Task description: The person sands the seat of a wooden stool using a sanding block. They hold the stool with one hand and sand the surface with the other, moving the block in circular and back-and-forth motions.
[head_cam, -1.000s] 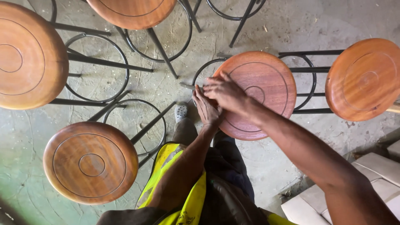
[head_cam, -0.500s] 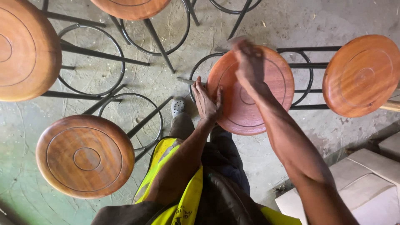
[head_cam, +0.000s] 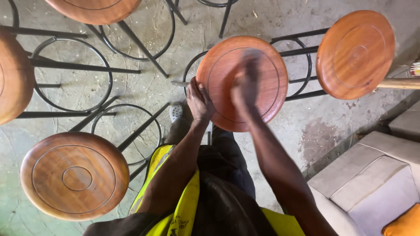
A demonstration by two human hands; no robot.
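Observation:
A round reddish-brown wooden stool seat on black metal legs stands right in front of me. My left hand clasps its left rim, fingers curled over the edge. Over the middle of the seat lies my right hand, palm down and blurred by motion. Whether it holds anything is hidden by the blur. Below the hands I see my dark trousers, a yellow vest and one light shoe on the floor.
More round wooden stools surround me: one to the right, one at the lower left, one at the left edge, one at the top. Their black legs and foot rings cross the concrete floor. Grey cushions lie at the lower right.
My right hand went from the seat's near left edge out to its far side and has now come back over the middle. The left hand keeps hold of the rim.

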